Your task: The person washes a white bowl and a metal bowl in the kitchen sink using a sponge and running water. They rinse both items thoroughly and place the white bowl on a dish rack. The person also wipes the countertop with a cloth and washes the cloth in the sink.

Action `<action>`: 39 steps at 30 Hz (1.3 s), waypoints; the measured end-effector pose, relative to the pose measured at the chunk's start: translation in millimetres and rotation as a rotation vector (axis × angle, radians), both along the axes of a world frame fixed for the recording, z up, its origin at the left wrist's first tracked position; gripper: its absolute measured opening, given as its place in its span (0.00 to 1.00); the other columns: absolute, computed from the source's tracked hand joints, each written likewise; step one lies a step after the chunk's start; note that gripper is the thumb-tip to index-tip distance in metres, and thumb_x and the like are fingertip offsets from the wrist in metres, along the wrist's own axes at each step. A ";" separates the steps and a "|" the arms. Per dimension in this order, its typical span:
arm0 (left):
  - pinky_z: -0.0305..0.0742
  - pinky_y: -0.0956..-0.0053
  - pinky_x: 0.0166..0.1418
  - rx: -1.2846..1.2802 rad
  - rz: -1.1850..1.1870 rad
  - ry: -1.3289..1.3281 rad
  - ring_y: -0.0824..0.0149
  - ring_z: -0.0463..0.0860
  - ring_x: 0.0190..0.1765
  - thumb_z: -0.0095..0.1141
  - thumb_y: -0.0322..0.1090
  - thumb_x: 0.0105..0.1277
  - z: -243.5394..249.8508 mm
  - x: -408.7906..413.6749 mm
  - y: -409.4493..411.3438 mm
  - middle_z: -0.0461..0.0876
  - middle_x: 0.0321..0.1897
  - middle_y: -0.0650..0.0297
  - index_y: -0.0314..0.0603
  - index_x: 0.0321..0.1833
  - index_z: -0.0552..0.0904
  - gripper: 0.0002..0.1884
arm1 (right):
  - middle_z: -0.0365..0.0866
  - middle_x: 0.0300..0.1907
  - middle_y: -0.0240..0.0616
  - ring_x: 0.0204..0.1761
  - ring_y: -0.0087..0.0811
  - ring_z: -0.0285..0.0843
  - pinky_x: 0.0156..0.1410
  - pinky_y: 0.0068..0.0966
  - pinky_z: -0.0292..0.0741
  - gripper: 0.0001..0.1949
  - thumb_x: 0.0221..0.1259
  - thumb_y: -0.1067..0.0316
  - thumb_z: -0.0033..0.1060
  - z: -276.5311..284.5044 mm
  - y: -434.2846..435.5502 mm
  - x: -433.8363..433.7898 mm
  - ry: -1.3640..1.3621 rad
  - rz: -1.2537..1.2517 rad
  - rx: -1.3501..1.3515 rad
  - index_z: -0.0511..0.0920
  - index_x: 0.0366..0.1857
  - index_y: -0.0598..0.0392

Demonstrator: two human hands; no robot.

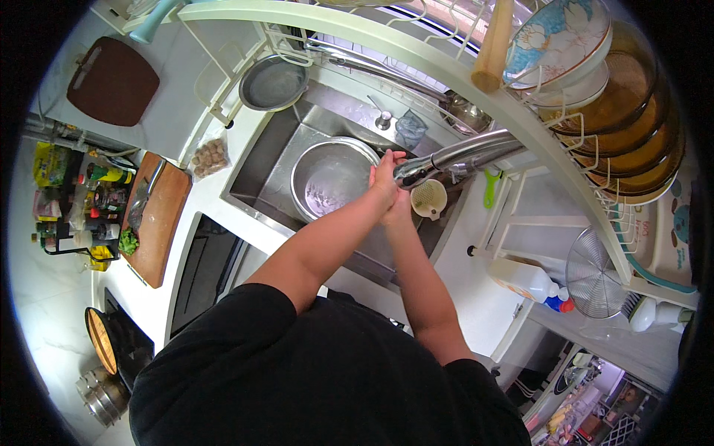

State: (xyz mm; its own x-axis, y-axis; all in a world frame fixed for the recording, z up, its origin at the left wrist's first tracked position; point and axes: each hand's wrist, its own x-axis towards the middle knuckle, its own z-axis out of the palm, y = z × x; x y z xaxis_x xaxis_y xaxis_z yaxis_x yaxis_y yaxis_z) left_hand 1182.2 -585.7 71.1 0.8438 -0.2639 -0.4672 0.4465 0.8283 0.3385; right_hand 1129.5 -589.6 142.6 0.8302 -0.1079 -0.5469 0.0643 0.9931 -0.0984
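My left hand (384, 174) and my right hand (397, 206) meet over the double steel sink, right beside the head of the chrome faucet (414, 171). The left fingers extend slightly apart, and I see nothing held in them. Overlap with the left hand and the faucet head hides most of the right hand's fingers. Left of my hands, a round steel basin (329, 181) holding water sits in the sink (268, 178). A cream strainer basket (429, 199) is just right of the faucet head.
A white dish rack (446, 58) arches above the sink, carrying bowls and amber glass dishes (619, 128). Leftward are a gray round pan (273, 83), a bag of brown round items (210, 158), and a cutting board (167, 217) with a cleaver (139, 203). A green peeler (491, 188) lies right.
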 end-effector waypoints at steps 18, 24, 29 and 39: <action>0.69 0.60 0.50 1.806 -0.718 -1.418 0.56 0.77 0.44 0.51 0.43 0.59 56.7 -25.3 50.2 0.79 0.35 0.59 0.51 0.35 0.84 0.10 | 0.79 0.39 0.44 0.43 0.36 0.76 0.53 0.35 0.72 0.07 0.57 0.76 0.46 -64.8 -189.1 -19.8 0.181 0.079 -0.034 0.77 0.35 0.61; 0.71 0.57 0.47 1.787 -0.753 -1.171 0.55 0.79 0.44 0.53 0.42 0.57 45.9 -28.9 65.3 0.79 0.35 0.59 0.54 0.37 0.83 0.08 | 0.78 0.40 0.44 0.43 0.35 0.75 0.53 0.32 0.71 0.12 0.59 0.73 0.49 -37.1 -198.2 -28.1 0.072 0.173 0.009 0.74 0.45 0.64; 0.74 0.57 0.45 1.711 -0.778 -1.039 0.55 0.80 0.42 0.54 0.39 0.57 38.5 -37.7 79.4 0.81 0.35 0.60 0.54 0.35 0.83 0.07 | 0.76 0.44 0.45 0.43 0.36 0.74 0.51 0.33 0.72 0.18 0.61 0.70 0.48 -2.6 -196.3 -38.5 0.064 0.206 0.242 0.69 0.54 0.67; 0.76 0.69 0.36 0.906 -0.327 -0.638 0.64 0.81 0.32 0.48 0.36 0.65 73.5 -48.8 59.7 0.81 0.28 0.61 0.43 0.36 0.80 0.08 | 0.76 0.49 0.44 0.51 0.39 0.73 0.59 0.38 0.68 0.21 0.62 0.55 0.53 -71.2 -136.5 -37.0 -0.258 0.491 -0.177 0.70 0.52 0.61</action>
State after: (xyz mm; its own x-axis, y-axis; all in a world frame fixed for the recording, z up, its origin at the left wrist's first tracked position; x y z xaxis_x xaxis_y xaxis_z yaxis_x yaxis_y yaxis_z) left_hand 1133.4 -526.0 144.5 0.9478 -0.2993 -0.1101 0.1286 0.0428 0.9908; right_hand 1092.5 -726.0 71.4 0.9102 0.2518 -0.3289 -0.3554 0.8826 -0.3079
